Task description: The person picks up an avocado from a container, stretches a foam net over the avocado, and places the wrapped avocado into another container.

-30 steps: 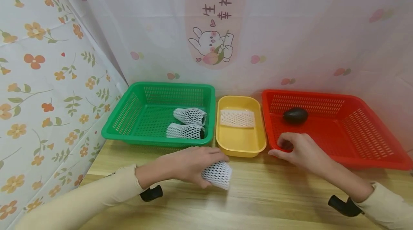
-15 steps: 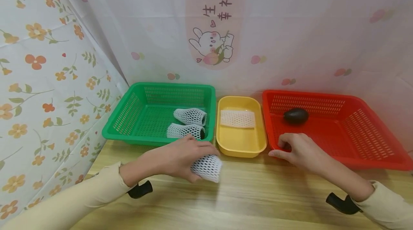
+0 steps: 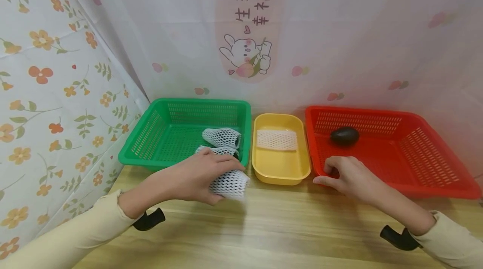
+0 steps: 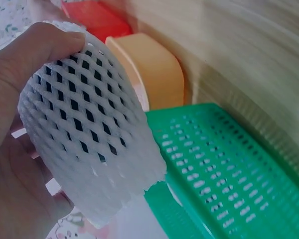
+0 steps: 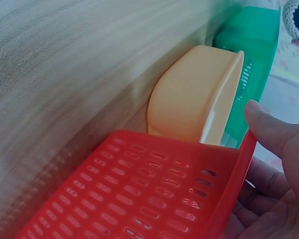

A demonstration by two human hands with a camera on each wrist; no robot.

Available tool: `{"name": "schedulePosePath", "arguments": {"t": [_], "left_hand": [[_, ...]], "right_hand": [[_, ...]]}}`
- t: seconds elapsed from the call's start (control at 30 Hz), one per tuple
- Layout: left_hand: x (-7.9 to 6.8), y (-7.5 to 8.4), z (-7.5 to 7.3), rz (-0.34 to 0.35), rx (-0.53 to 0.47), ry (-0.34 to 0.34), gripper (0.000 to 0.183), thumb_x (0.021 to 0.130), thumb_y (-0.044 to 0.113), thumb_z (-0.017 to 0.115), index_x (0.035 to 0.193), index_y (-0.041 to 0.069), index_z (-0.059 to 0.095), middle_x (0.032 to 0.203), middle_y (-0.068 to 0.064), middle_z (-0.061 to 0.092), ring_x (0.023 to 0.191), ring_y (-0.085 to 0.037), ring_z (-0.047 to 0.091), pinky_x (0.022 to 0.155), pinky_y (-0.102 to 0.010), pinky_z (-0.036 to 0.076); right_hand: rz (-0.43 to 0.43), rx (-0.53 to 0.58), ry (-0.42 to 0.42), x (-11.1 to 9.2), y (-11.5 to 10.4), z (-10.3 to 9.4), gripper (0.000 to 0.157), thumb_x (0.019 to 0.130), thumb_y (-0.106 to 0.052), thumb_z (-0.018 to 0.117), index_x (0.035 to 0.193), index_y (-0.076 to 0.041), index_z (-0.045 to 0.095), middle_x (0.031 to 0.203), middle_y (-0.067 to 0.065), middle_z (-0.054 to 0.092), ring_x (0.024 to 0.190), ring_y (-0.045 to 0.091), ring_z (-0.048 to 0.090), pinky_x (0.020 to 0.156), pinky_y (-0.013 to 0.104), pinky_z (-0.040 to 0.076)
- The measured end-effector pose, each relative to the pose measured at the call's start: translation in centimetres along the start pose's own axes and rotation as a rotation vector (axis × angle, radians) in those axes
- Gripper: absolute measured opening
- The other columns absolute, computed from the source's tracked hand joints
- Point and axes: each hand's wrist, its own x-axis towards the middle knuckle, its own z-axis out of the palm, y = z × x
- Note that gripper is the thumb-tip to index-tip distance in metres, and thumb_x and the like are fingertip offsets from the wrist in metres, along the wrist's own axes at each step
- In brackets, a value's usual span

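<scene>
My left hand [image 3: 198, 173] grips a white foam net sleeve [image 3: 230, 184] just in front of the green basket [image 3: 151, 164]. Something dark shows through the mesh in the left wrist view, where the thumb lies across the sleeve [image 4: 84, 114]. My right hand [image 3: 351, 178] pinches the near left rim of the red basket [image 3: 419, 187], thumb outside and fingers inside. A dark avocado [image 3: 345, 135] lies in that basket. Two netted pieces rest in the green basket: one sleeve [image 3: 222, 137] shows well, and my left hand partly covers the other sleeve [image 3: 219, 150].
Between the two baskets stands a yellow tray [image 3: 281, 171] with a flat white foam net [image 3: 277, 139] in it. All three containers stand on a wooden table [image 3: 286, 231] against a printed cloth [image 3: 339, 42]. A flowered cloth [image 3: 68, 105] hangs at the left.
My left hand has moved left and slightly up toward the green basket with the netted piece. The right hand has stayed on the red basket's rim.
</scene>
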Motion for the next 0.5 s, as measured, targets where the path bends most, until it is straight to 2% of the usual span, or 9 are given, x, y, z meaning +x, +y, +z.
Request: {"name": "schedulePosePath", "arguments": {"t": [0.2, 0.5], "left_hand": [[-1.0, -0.6, -0.9, -0.024, 0.004, 0.018, 0.069, 0.078, 0.030, 0.087, 0.137, 0.013, 0.056, 0.135, 0.001, 0.058, 0.118, -0.016, 0.056, 0.091, -0.045, 0.043], [-2.0, -1.9, -2.6, -0.054, 0.032, 0.056, 0.069, 0.077, 0.027, 0.085, 0.136, 0.009, 0.056, 0.132, -0.002, 0.059, 0.114, -0.018, 0.057, 0.088, -0.044, 0.044]], "right_hand": [[0.003, 0.000, -0.010, 0.0, 0.0, 0.0, 0.032, 0.079, -0.029, 0.088, 0.072, -0.020, 0.059, 0.062, -0.009, 0.045, 0.057, 0.012, 0.042, 0.051, 0.027, 0.036], [0.002, 0.002, -0.025, 0.0, 0.0, 0.0, 0.032, 0.080, -0.031, 0.088, 0.073, -0.019, 0.059, 0.062, -0.008, 0.045, 0.058, 0.011, 0.042, 0.051, 0.027, 0.035]]}}
